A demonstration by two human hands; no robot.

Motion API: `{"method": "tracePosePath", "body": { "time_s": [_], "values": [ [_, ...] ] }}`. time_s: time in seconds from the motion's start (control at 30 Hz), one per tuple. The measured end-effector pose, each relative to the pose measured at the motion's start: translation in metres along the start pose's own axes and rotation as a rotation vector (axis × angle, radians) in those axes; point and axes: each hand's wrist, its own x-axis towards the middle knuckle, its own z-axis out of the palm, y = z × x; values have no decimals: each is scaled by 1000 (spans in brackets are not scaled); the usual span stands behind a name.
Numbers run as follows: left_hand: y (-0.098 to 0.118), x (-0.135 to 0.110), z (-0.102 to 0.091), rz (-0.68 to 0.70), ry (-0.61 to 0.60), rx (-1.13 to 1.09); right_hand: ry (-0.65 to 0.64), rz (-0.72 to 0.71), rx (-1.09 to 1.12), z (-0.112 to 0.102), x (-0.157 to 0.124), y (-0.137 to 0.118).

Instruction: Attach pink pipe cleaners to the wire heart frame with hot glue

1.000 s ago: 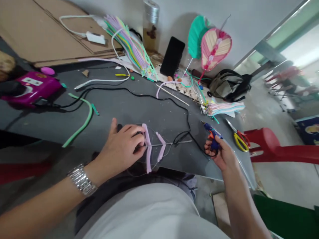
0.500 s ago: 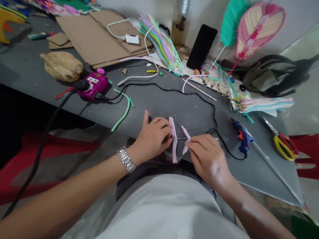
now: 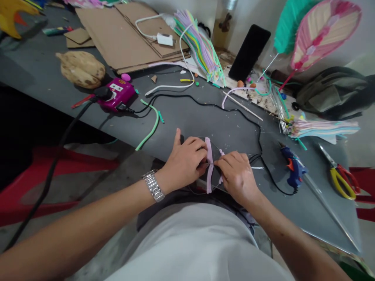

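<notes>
At the near edge of the grey table (image 3: 205, 121) lies a thin wire frame with pink pipe-cleaner pieces (image 3: 209, 168) on it. My left hand (image 3: 184, 162), a metal watch on its wrist, presses closed fingers on the left pink piece. My right hand (image 3: 237, 175) pinches the second pink piece just to the right; that piece is mostly hidden under the fingers. A thin metal wire end (image 3: 258, 168) pokes out to the right of my right hand. The blue glue gun (image 3: 294, 168) lies on the table to the right, with its black cord looping behind my hands.
Yellow-handled scissors (image 3: 341, 177) lie at the far right. A magenta power strip (image 3: 115, 91), a green pipe cleaner (image 3: 150, 127), a bundle of coloured pipe cleaners (image 3: 202, 48), cardboard sheets (image 3: 117, 31), a black phone (image 3: 249, 52), two leaf-shaped fans (image 3: 319, 31) and a dark bag (image 3: 331, 91) fill the back.
My right hand let go of the glue gun, which now lies on the table, and came left to pinch the second pink piece. My view swung left and down.
</notes>
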Motion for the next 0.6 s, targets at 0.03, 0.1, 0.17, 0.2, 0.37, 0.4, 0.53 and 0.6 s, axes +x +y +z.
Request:
{"method": "tracePosePath", "body": {
  "time_s": [0.03, 0.1, 0.17, 0.2, 0.37, 0.4, 0.53, 0.6],
  "values": [
    [0, 0, 0, 0, 0, 0, 4, 3, 2, 1, 0, 0],
    [0, 0, 0, 1, 2, -4, 4, 4, 10, 2, 1, 1],
    [0, 0, 0, 2, 5, -8, -4, 2, 15, 2, 1, 1],
    [0, 0, 0, 3, 4, -11, -8, 0, 15, 2, 1, 1],
    [0, 1, 0, 0, 3, -9, -37, -31, -14, 0, 2, 1],
    [0, 1, 0, -4, 2, -6, -43, -39, -21, 0, 2, 2],
    [1, 1, -1, -16, 0, -9, -54, -57, -46, -2, 5, 1],
    [2, 1, -1, -17, 6, -12, -64, -65, -60, -3, 6, 1]
  ]
}}
